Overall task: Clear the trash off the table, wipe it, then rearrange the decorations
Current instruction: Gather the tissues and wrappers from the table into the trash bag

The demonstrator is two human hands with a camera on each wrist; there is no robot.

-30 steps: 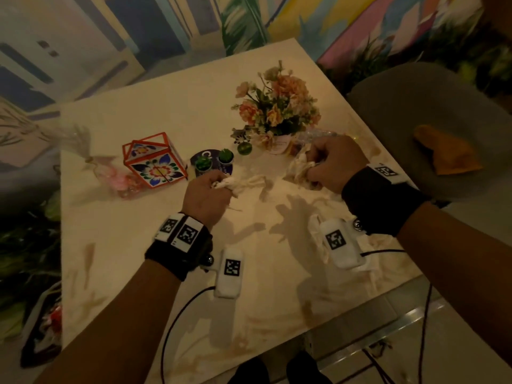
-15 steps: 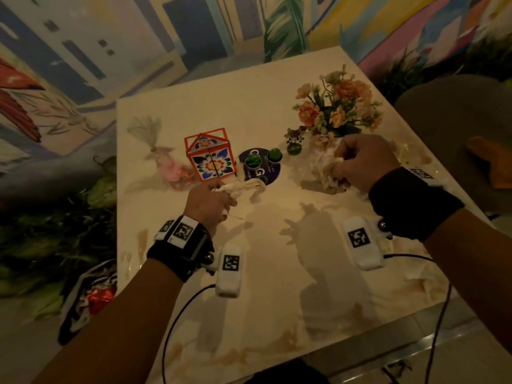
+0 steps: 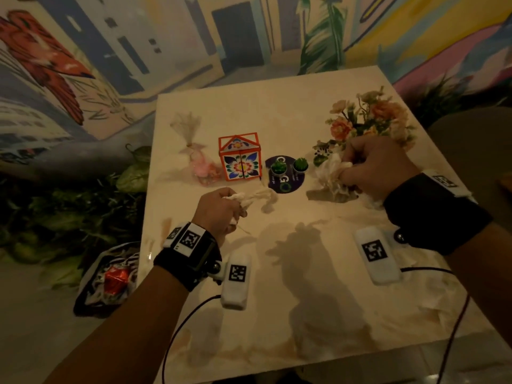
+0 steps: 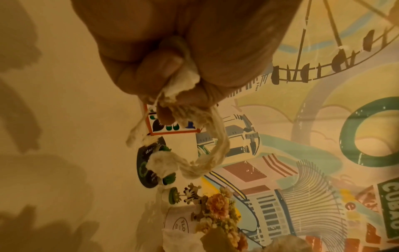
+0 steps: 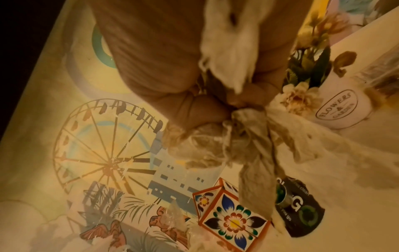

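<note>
Both fists over the desk [image 3: 277,112]: left hand [image 3: 219,209] clutches a tissue [image 3: 257,196], right hand [image 3: 379,167] a wad [image 3: 331,176]; only the right wrist view reads the pot [image 5: 339,109]: "FLOWERS & GARDEN"

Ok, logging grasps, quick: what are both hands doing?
Left hand: closed around a twisted tissue.
Right hand: closed around a crumpled tissue wad.

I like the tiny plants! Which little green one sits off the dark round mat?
The small green plant nearest the flower pot; it stands on bare table, while the other two stand on the mat.
</note>
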